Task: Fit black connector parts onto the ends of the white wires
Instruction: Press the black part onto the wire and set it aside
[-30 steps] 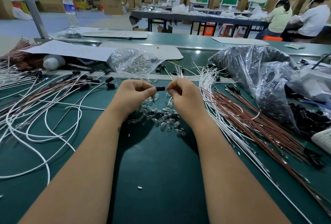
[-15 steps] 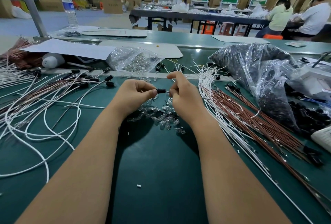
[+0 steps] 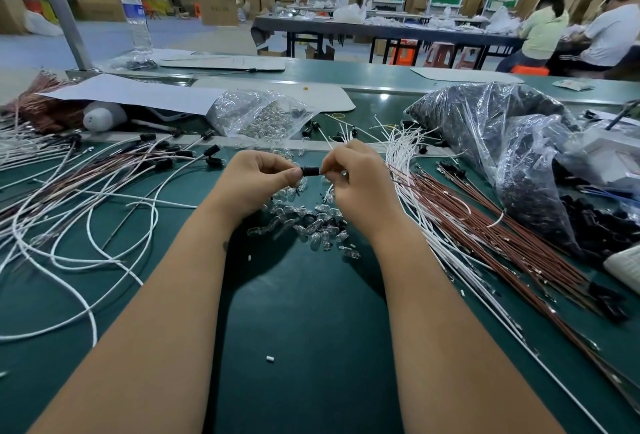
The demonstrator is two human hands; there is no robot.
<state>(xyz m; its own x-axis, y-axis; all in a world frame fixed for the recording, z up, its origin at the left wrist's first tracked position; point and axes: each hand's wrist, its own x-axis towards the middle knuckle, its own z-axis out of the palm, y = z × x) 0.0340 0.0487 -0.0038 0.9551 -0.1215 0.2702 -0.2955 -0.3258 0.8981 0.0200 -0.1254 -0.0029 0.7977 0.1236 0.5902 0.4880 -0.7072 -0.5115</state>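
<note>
A small black connector (image 3: 310, 171) is pinched between the fingertips of my left hand (image 3: 260, 179). My right hand (image 3: 356, 177) meets it from the right, its fingers closed on a thin white wire end that I can barely make out at the connector's mouth. Both hands hover above a heap of small clear glass bulbs (image 3: 313, 225) on the green table (image 3: 304, 312). A bundle of loose white wires (image 3: 412, 163) lies just right of my right hand. Left of my arm sprawl wires with black connectors fitted (image 3: 114, 170).
A clear bag of bulbs (image 3: 258, 114) lies behind my hands. A large plastic bag of black connectors (image 3: 512, 149) fills the right side, with brown wires (image 3: 519, 250) in front of it. A water bottle (image 3: 136, 17) stands far left. Two seated people work at the back right.
My hands stayed together over the bulbs. The right hand's fingers shifted on the wire, and the black connector now shows more fully between the two hands.
</note>
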